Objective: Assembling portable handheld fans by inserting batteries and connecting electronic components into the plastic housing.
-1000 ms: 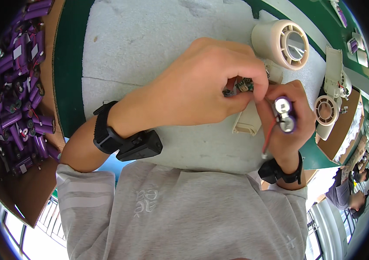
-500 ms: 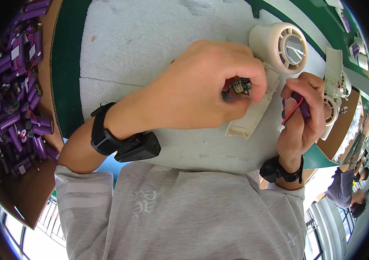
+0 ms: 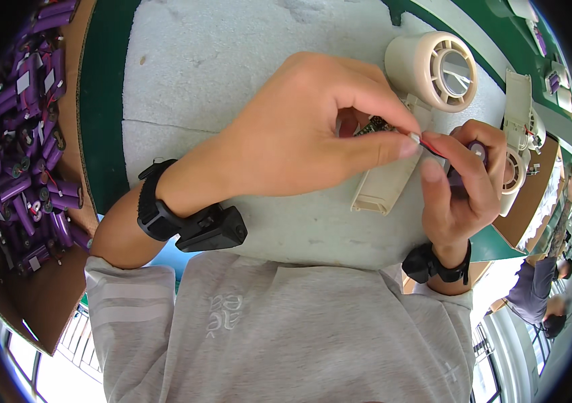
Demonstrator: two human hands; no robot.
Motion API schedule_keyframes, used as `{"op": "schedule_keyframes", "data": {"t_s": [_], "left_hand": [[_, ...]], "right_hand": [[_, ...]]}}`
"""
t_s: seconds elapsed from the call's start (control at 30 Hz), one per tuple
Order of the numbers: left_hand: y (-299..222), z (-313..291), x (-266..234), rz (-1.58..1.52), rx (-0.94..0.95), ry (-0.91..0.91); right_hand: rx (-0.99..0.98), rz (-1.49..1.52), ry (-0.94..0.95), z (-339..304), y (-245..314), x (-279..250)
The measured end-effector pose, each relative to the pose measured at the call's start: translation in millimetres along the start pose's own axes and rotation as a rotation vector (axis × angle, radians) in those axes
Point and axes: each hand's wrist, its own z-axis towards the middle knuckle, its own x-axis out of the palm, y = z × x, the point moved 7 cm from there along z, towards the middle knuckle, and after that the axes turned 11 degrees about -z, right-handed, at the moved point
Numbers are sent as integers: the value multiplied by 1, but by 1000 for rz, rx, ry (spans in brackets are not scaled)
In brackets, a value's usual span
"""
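My left hand (image 3: 313, 127) reaches across the middle, thumb and index fingertips pinched on a small white connector plug (image 3: 414, 138). A small green circuit board (image 3: 377, 125) shows in the gap behind those fingers, mostly hidden. Red and black wires (image 3: 431, 148) run from the plug toward my right hand (image 3: 464, 181), whose curled fingers hold a purple cylindrical battery (image 3: 478, 152). Beneath the hands lies an open cream plastic handle shell (image 3: 383, 188), partly covered. At its far end stands a cream round fan head (image 3: 427, 70) with a slotted ring.
A cardboard box (image 3: 64, 269) full of purple batteries (image 3: 30, 148) stands at the left. White foam sheet (image 3: 198, 60) covers the green table (image 3: 106, 87). More cream fan parts (image 3: 517, 111) lie at the right beside another carton (image 3: 534, 201). A person (image 3: 534, 289) is farther right.
My left thumb and index finger have extended rightward and now pinch the white plug. My right index finger has opened outward, and the wires now stretch toward the left fingertips.
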Motion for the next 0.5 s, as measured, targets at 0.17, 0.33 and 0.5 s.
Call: {"op": "schedule_keyframes", "data": {"t_s": [0.17,0.33,0.5], "left_hand": [[3,-1,-1,-43,-14,-16],[0,-1,-1,-3,6,-20],[-1,-2,-1,-2,-16,-16]], "right_hand": [[51,-25,4,-5,1,4],[121,25,52,-4,1,10],[172,39,120,-7,4,14]]}}
